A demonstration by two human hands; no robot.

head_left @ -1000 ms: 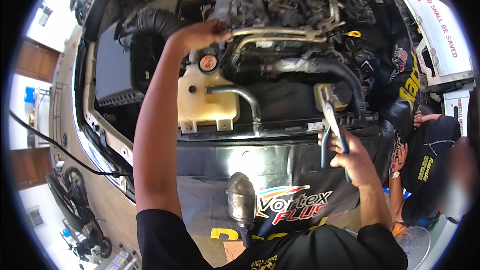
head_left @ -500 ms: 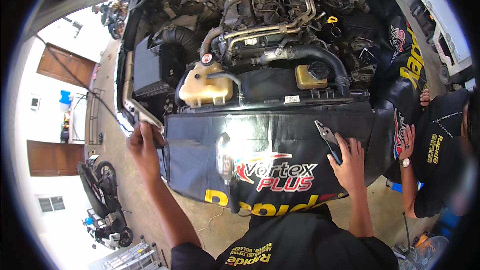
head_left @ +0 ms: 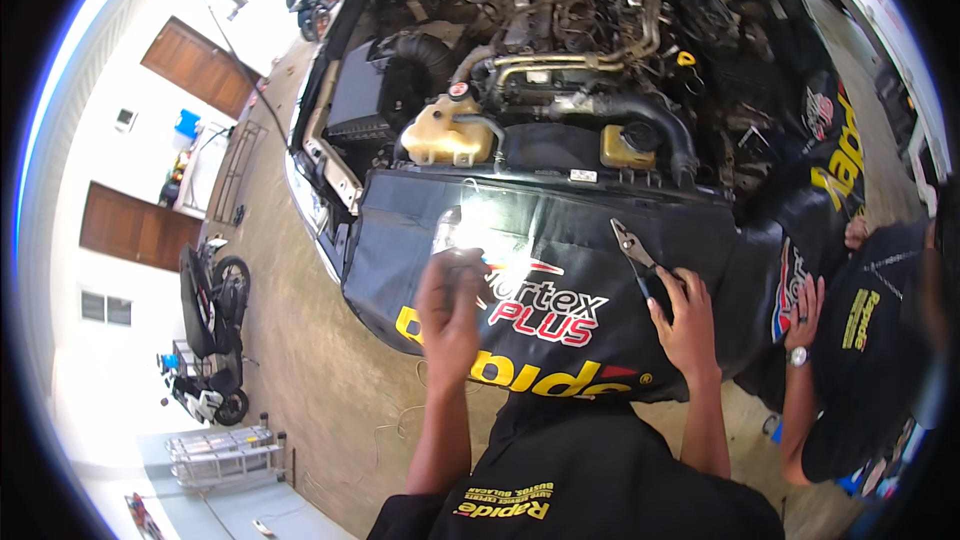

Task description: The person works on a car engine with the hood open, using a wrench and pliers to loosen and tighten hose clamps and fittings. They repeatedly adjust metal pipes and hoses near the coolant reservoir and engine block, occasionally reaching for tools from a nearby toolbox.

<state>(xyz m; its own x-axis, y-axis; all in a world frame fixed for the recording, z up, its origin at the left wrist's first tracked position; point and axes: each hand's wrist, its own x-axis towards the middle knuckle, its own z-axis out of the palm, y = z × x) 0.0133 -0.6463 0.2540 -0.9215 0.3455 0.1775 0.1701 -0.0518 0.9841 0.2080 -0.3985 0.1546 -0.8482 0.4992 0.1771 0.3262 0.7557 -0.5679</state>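
My right hand (head_left: 685,315) is closed round the handles of a pair of pliers (head_left: 630,243), whose metal jaws point up and to the left over the black fender cover (head_left: 560,225). In front of the lit work lamp (head_left: 447,230) is my left hand (head_left: 450,305), its fingers curled together. It hides the lamp's lower part, and whether it grips the lamp or some small thing cannot be made out. The lamp lies on the cover, throwing a bright glare beside it.
Beyond the cover is the open engine bay, with a coolant tank (head_left: 447,135), a yellowish reservoir (head_left: 628,147) and an air filter box (head_left: 365,90). A co-worker's hand (head_left: 805,308) rests on the cover at right. A motorcycle (head_left: 212,310) and ladder (head_left: 228,455) stand left.
My left hand has left the car's front left corner and come right, over the lamp. The right hand keeps the pliers. The whole view has turned and shifted somewhat.
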